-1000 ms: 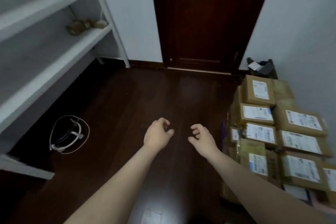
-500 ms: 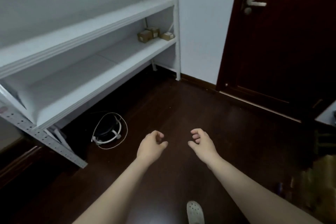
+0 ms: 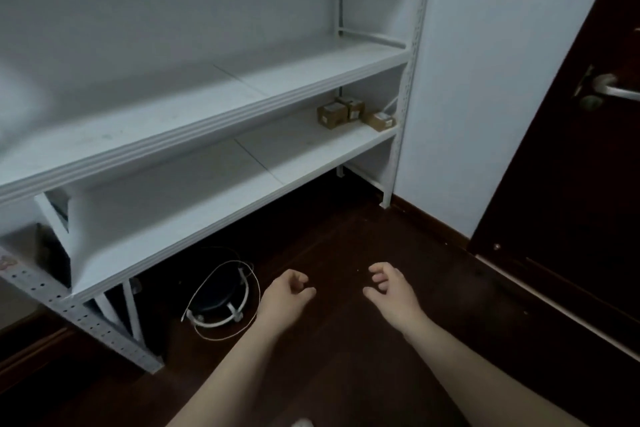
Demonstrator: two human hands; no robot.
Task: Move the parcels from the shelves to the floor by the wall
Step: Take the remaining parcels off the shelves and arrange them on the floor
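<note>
At the far left, a grey perforated upright (image 3: 86, 319) of the white shelving unit (image 3: 414, 45) ran down at a slant to the dark wooden floor (image 3: 346, 374). The upper shelf (image 3: 173, 114) and the lower shelf (image 3: 207, 204) stretched away to the right from it. Beneath the lower shelf, on the floor, sat a dark round object (image 3: 216, 300) in a white frame, with a thin pale cord looped around it; what it was could not be told.

The left hand (image 3: 284, 298) hung over the floor just right of that object. Its fingers were loosely curled and its thumb was near the fingertips, and it held nothing. The forearm reached in from the bottom edge.

The parcels were well beyond the hands, at the right end of the lower shelf beside the unit's right post. There were three small brown boxes. The front parcel (image 3: 332, 116) touched a second parcel (image 3: 353, 107) behind it. A flatter third parcel (image 3: 379, 121) lay just to their right. Their labels were too small to read.

The right hand (image 3: 391, 295) hung near the left one but apart from it, palm turned inward and fingers loosely bent, gripping nothing.

Further right stood the pale wall (image 3: 485, 80) with a brown skirting board (image 3: 433, 222). Beyond it was a dark door (image 3: 571, 184) with a blurred silver handle (image 3: 613, 89).
</note>
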